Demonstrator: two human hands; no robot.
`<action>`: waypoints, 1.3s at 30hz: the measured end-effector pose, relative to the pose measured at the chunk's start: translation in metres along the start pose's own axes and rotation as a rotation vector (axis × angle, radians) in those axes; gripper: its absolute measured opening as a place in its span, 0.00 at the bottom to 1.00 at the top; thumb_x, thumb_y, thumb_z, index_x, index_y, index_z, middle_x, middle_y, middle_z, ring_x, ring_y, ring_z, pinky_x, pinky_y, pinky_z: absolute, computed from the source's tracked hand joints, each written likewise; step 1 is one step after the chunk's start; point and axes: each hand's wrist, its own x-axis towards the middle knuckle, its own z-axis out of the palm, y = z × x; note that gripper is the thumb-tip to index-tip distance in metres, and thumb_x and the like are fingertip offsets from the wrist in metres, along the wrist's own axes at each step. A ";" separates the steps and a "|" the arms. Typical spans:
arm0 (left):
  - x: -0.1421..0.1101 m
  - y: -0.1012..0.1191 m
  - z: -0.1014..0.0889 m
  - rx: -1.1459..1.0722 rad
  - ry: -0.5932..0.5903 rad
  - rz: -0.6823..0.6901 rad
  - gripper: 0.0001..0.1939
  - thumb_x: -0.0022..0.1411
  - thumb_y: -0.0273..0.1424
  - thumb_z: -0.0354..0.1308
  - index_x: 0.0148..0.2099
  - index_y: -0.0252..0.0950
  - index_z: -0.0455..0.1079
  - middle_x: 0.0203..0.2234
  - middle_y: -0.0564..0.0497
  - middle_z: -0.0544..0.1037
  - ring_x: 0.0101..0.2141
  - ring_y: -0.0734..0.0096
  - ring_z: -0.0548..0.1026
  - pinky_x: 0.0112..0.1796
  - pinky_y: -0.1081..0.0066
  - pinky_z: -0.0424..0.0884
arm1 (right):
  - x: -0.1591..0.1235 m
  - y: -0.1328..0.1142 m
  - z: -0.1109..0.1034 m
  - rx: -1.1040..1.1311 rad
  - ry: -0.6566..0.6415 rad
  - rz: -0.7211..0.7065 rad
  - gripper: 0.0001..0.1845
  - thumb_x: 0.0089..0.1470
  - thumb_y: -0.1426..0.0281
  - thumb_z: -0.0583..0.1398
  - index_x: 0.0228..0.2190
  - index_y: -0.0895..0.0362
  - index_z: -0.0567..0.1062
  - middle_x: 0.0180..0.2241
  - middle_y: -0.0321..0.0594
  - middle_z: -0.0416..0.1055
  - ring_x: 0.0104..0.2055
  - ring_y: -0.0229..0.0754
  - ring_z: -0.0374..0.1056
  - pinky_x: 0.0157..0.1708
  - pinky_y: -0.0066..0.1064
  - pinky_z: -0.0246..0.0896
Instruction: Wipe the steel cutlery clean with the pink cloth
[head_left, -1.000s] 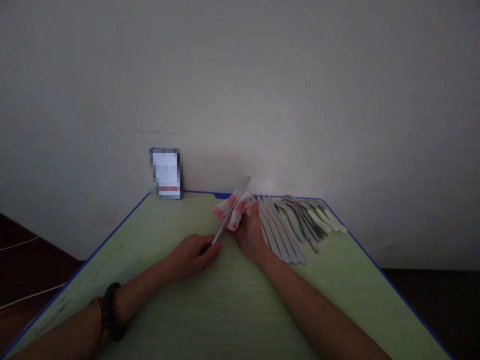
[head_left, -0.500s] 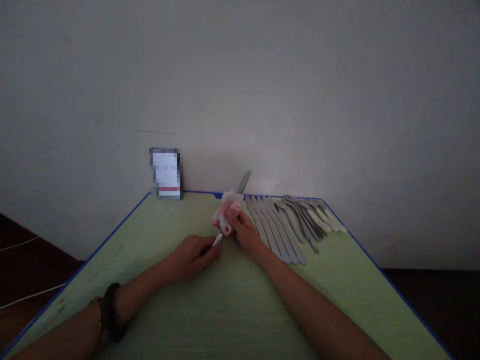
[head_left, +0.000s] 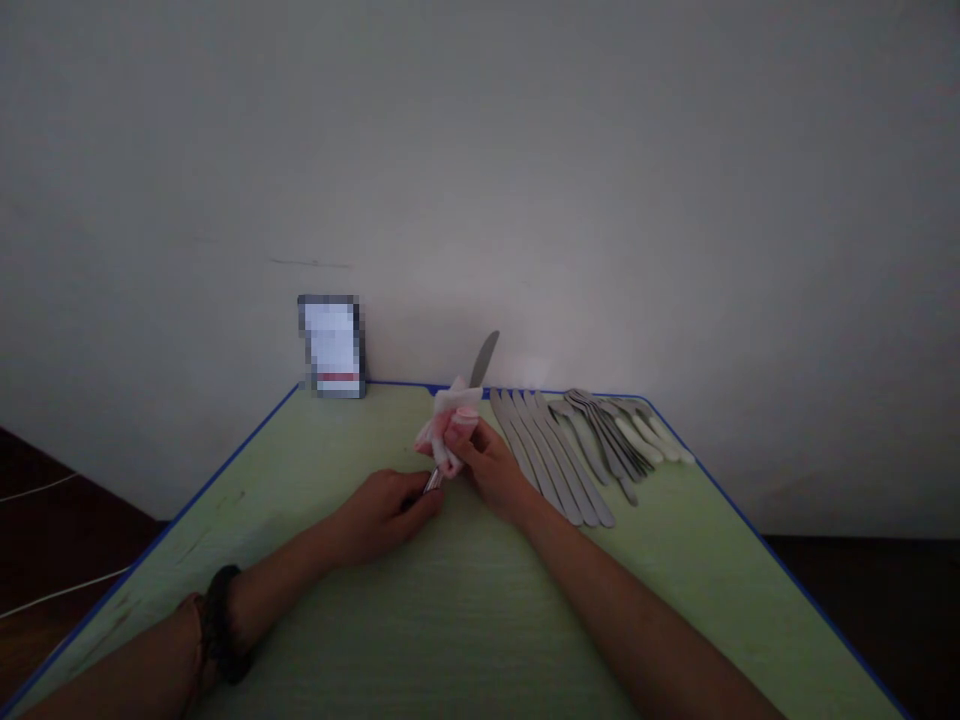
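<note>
A metal table knife (head_left: 484,357) is held tilted above the table, its blade pointing up and away from me. My left hand (head_left: 391,510) is closed around the handle end. Folded over the knife's middle is a pink and white cloth (head_left: 450,428), which my right hand (head_left: 489,462) pinches, so that stretch of the knife is hidden. Just right of my right hand, several table knives (head_left: 551,450) lie side by side in a slanted row.
Beyond the knives are a pile of metal spoons and forks (head_left: 609,435) and several white-handled pieces (head_left: 660,438). A phone with a blurred screen (head_left: 332,345) leans on the wall (head_left: 480,180) at the back left. The green table (head_left: 420,620) has a blue edge.
The cloth and my right hand have shifted slightly down along the knife toward its handle. More of the blade shows above the cloth. My left hand has stayed almost still.
</note>
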 end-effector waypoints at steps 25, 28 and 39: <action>0.000 -0.001 0.000 -0.013 -0.007 0.016 0.17 0.64 0.41 0.41 0.26 0.37 0.57 0.17 0.57 0.62 0.20 0.75 0.60 0.23 0.75 0.55 | 0.000 -0.001 0.002 -0.132 0.096 -0.056 0.17 0.47 0.54 0.63 0.28 0.56 0.73 0.25 0.34 0.70 0.25 0.35 0.62 0.29 0.28 0.56; -0.001 0.000 -0.001 -0.022 -0.010 0.011 0.17 0.64 0.41 0.41 0.26 0.37 0.57 0.17 0.56 0.64 0.20 0.75 0.60 0.23 0.75 0.56 | 0.001 0.000 0.002 -0.137 0.155 -0.043 0.18 0.47 0.53 0.63 0.24 0.56 0.72 0.21 0.32 0.66 0.24 0.35 0.58 0.27 0.28 0.53; -0.001 0.007 -0.004 -0.196 0.076 -0.082 0.24 0.67 0.44 0.37 0.25 0.37 0.60 0.17 0.56 0.66 0.21 0.73 0.65 0.29 0.73 0.62 | 0.002 -0.005 0.007 0.281 0.241 -0.014 0.20 0.44 0.51 0.64 0.28 0.56 0.75 0.27 0.36 0.72 0.27 0.38 0.64 0.30 0.31 0.63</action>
